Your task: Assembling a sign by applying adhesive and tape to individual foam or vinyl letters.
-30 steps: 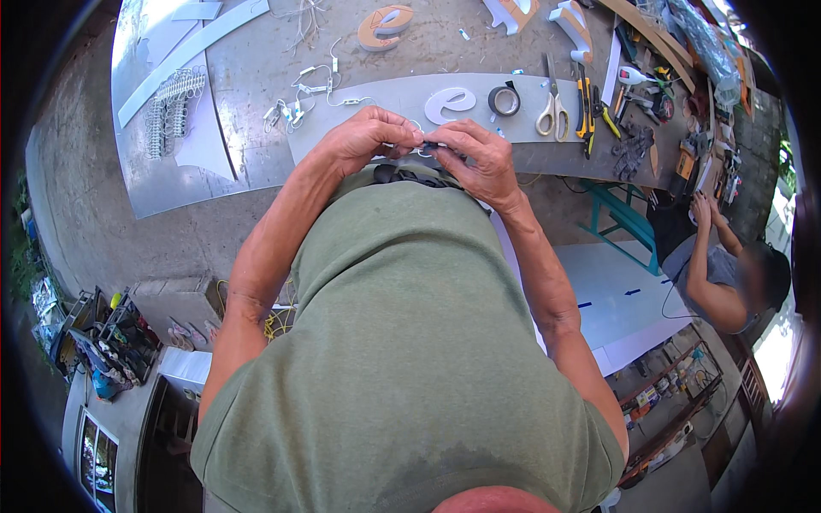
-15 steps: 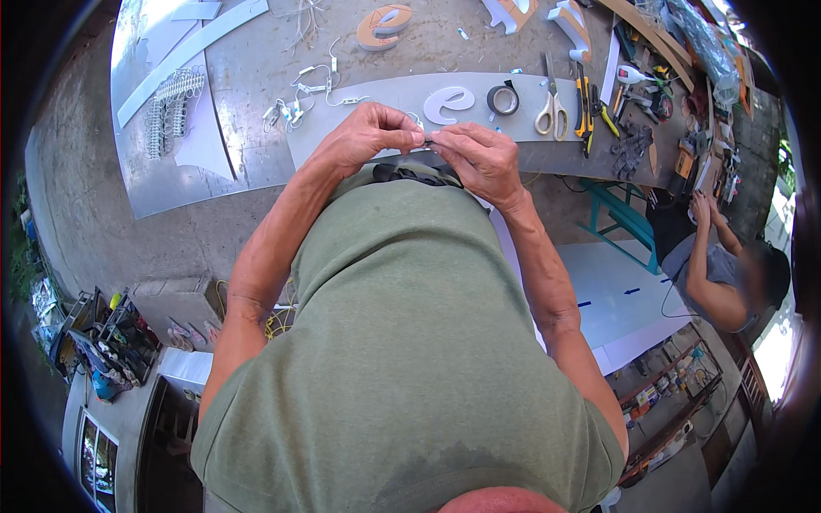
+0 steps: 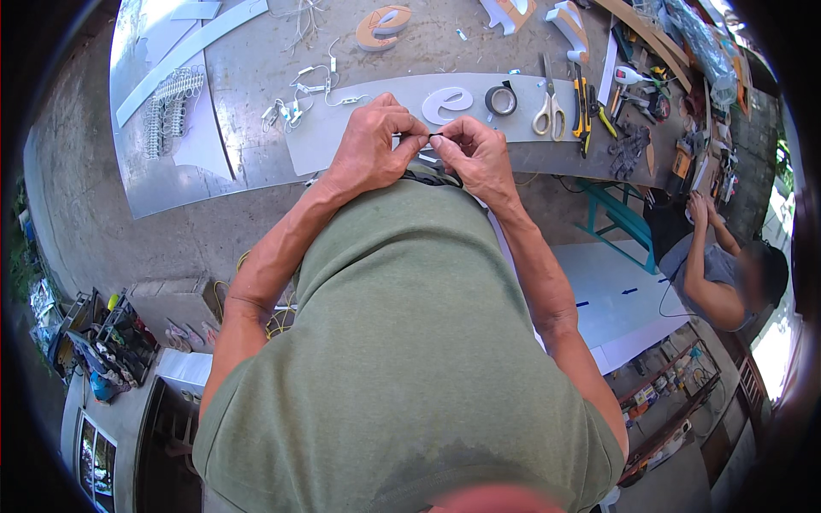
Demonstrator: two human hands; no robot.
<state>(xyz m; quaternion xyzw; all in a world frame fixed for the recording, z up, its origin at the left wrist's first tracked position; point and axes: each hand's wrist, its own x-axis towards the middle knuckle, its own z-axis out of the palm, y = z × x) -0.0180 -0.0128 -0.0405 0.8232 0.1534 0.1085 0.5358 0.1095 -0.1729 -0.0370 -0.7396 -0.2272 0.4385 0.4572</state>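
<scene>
My left hand (image 3: 375,144) and my right hand (image 3: 481,159) meet in front of my waist at the table's near edge. Both are closed, thumb against fingers, and pinch a small black piece (image 3: 434,135) between their tips; whether it is tape or wire is too small to tell. Just beyond the fingers lies a white cut-out letter (image 3: 446,106), with a roll of black tape (image 3: 501,100) to its right. White light modules on thin wires (image 3: 327,85) lie left of the letter. A small white piece shows below the fingertips, partly hidden.
Scissors (image 3: 549,111), yellow-black cutters (image 3: 581,111) and other hand tools lie on the right of the metal table (image 3: 265,162). Orange-faced letters (image 3: 382,29) stand at the back. White sheets and module strips (image 3: 175,111) lie left. A person (image 3: 718,274) works at the right beside a teal stool (image 3: 617,218).
Both hands have turned and shifted slightly; the left knuckles are raised more, and the black piece now shows between the fingertips. The table's things have stayed put.
</scene>
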